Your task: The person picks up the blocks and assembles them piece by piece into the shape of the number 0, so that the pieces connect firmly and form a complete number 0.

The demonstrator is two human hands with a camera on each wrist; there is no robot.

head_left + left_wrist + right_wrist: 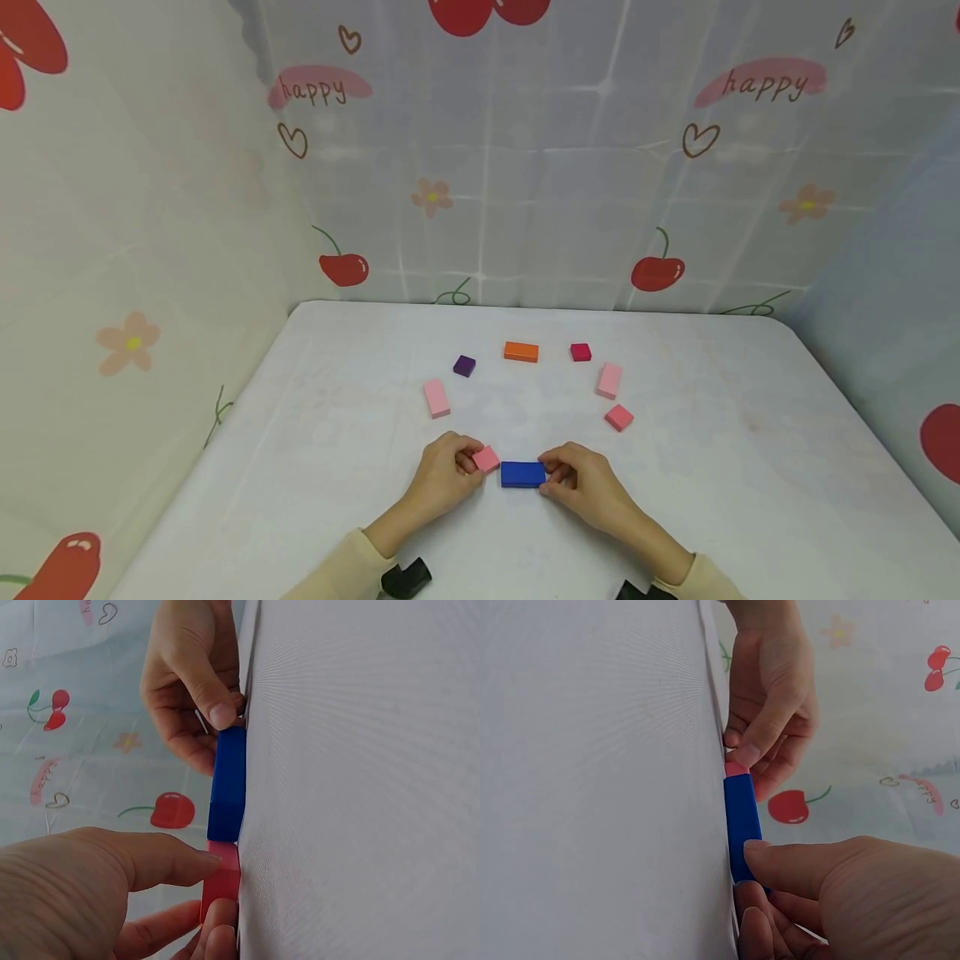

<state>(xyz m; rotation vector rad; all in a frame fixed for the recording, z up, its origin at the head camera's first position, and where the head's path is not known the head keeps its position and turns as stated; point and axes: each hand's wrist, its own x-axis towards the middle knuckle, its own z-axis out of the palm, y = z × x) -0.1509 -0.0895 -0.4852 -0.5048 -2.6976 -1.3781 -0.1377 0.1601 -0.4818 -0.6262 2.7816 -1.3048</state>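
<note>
Between the thumb and fingers of my left hand is a small pink block, turned slightly askew on the white table. My right hand pinches the right end of a blue rectangular block, which lies flat. The two blocks sit side by side, pink to the left of blue. In the left wrist view the pink block meets the end of the blue block. From the right wrist, the blue block hides most of the pink one.
Beyond the hands an arc of blocks lies on the table: a light pink one, a purple one, an orange one, a crimson one, another light pink one and a coral one. Printed curtains surround the table.
</note>
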